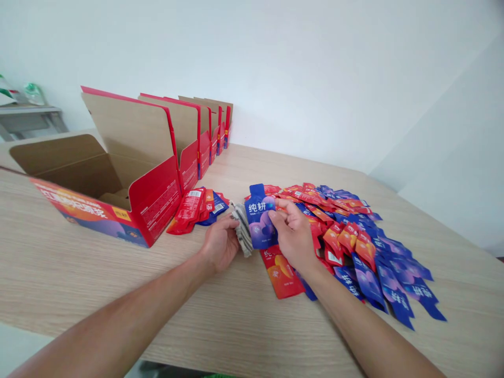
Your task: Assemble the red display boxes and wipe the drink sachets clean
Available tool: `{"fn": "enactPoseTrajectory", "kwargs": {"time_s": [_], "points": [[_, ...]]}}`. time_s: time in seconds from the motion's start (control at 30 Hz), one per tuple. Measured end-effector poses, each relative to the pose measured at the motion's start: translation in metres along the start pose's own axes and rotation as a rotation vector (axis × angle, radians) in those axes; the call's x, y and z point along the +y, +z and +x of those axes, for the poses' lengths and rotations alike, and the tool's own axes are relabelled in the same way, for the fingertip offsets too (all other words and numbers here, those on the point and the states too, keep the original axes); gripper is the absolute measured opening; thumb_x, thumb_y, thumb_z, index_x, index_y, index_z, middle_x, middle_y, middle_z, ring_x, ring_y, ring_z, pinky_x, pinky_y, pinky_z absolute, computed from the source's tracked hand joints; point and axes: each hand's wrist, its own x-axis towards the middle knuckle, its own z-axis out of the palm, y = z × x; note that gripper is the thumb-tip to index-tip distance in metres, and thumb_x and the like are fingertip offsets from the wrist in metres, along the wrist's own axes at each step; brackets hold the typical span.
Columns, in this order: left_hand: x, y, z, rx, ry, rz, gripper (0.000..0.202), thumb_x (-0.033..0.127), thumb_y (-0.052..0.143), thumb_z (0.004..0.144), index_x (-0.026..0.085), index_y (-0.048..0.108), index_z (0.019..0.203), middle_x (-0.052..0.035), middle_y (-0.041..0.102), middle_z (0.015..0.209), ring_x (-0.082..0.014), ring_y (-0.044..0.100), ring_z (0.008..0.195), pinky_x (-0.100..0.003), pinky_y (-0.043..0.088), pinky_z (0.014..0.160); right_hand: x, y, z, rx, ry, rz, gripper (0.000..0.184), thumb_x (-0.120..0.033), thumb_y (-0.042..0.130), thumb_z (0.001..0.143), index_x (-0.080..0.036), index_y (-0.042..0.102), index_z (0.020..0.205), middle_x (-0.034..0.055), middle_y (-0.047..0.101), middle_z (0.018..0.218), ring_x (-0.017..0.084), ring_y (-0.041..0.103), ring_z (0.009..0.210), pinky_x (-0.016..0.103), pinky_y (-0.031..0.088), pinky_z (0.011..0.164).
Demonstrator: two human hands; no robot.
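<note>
Between thumb and fingers, my right hand (294,233) pinches a blue pouch (260,218) printed with white characters and purple fruit. Close on its left, my left hand (222,242) is closed on a grey-and-white striped cloth (242,229), whose edge nearly meets the pouch. Below the held pouch, a red-orange pouch (282,275) lies flat on the table. A wide heap of red and blue pouches (348,236) spreads to the right of my right hand. Beyond my left hand is a smaller pile of pouches (192,207), beside the nearest box.
An open red carton (157,202) with raised flaps stands at the left. Several similar cartons (189,163) run in a row behind it toward the white wall (299,79). The wooden table (189,320) has a rounded right edge. A grey side table (29,118) stands far left.
</note>
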Motion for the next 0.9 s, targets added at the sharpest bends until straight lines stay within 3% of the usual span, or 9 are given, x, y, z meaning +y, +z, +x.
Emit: {"fn": "enactPoseTrajectory", "kwargs": {"time_s": [0.07, 0.13, 0.2, 0.27, 0.5, 0.7, 0.8, 0.9], "points": [[-0.004, 0.002, -0.002, -0.038, -0.03, 0.0, 0.031, 0.002, 0.051, 0.075, 0.011, 0.07, 0.098, -0.0083, 0.075, 0.082, -0.0201, 0.071, 0.07, -0.035, 0.061, 0.077, 0.008, 0.005, 0.005, 0.084, 0.011, -0.026, 0.031, -0.033, 0.056, 0.097, -0.019, 0.055, 0.124, 0.0041, 0.074, 0.085, 0.019, 0.067, 0.068, 0.032, 0.055, 0.063], [-0.005, 0.003, -0.004, -0.045, -0.034, -0.013, 0.03, 0.001, 0.05, 0.076, 0.01, 0.07, 0.097, -0.0094, 0.075, 0.085, -0.0201, 0.071, 0.072, -0.035, 0.061, 0.079, 0.015, 0.009, 0.006, 0.133, -0.102, -0.215, 0.026, -0.027, 0.06, 0.093, -0.018, 0.059, 0.117, 0.0108, 0.072, 0.105, 0.024, 0.069, 0.094, 0.04, 0.058, 0.083], [-0.003, 0.002, -0.004, -0.033, -0.017, -0.028, 0.032, 0.0, 0.049, 0.078, 0.01, 0.07, 0.099, -0.0099, 0.076, 0.086, -0.0201, 0.072, 0.074, -0.035, 0.061, 0.08, 0.017, 0.013, 0.003, 0.106, -0.242, -0.406, 0.014, -0.022, 0.059, 0.093, -0.018, 0.066, 0.105, 0.0141, 0.068, 0.116, 0.027, 0.064, 0.112, 0.045, 0.053, 0.099], [-0.001, 0.001, -0.003, -0.013, 0.007, -0.043, 0.032, 0.0, 0.05, 0.078, 0.01, 0.071, 0.101, -0.0099, 0.076, 0.088, -0.0199, 0.072, 0.075, -0.034, 0.061, 0.08, 0.017, 0.017, -0.001, 0.033, -0.325, -0.509, 0.017, -0.023, 0.055, 0.098, -0.019, 0.072, 0.098, 0.0135, 0.07, 0.113, 0.027, 0.064, 0.111, 0.045, 0.052, 0.102], [0.003, 0.0, -0.002, 0.069, 0.057, -0.066, 0.029, -0.002, 0.05, 0.077, 0.011, 0.07, 0.092, -0.0098, 0.076, 0.09, -0.02, 0.072, 0.078, -0.032, 0.062, 0.075, 0.016, 0.025, -0.014, -0.079, -0.484, -0.634, 0.03, -0.036, 0.06, 0.101, -0.015, 0.074, 0.116, 0.0148, 0.075, 0.111, 0.028, 0.069, 0.104, 0.044, 0.058, 0.095], [0.004, -0.001, -0.001, 0.084, 0.06, -0.055, 0.023, -0.001, 0.052, 0.076, 0.012, 0.068, 0.087, -0.007, 0.074, 0.081, -0.0191, 0.072, 0.075, -0.031, 0.061, 0.076, 0.004, 0.018, -0.017, -0.192, -0.47, -0.678, 0.023, -0.019, 0.055, 0.1, -0.014, 0.073, 0.113, 0.0138, 0.077, 0.109, 0.027, 0.071, 0.1, 0.039, 0.054, 0.094], [0.002, -0.003, 0.0, 0.103, 0.061, -0.027, 0.022, 0.0, 0.053, 0.076, 0.013, 0.067, 0.085, -0.0047, 0.073, 0.076, -0.0176, 0.071, 0.069, -0.031, 0.062, 0.076, -0.01, 0.009, -0.013, -0.282, -0.348, -0.594, 0.022, -0.021, 0.052, 0.1, -0.018, 0.071, 0.091, 0.0062, 0.074, 0.082, 0.02, 0.067, 0.074, 0.03, 0.05, 0.072], [-0.004, -0.002, 0.001, 0.077, 0.027, 0.019, 0.02, 0.003, 0.054, 0.076, 0.013, 0.069, 0.085, -0.006, 0.074, 0.074, -0.0203, 0.072, 0.07, -0.036, 0.063, 0.078, -0.02, 0.004, 0.001, -0.235, -0.15, -0.376, 0.037, -0.032, 0.05, 0.1, -0.021, 0.055, 0.065, -0.0037, 0.052, 0.055, 0.013, 0.049, 0.051, 0.025, 0.035, 0.053]]}}
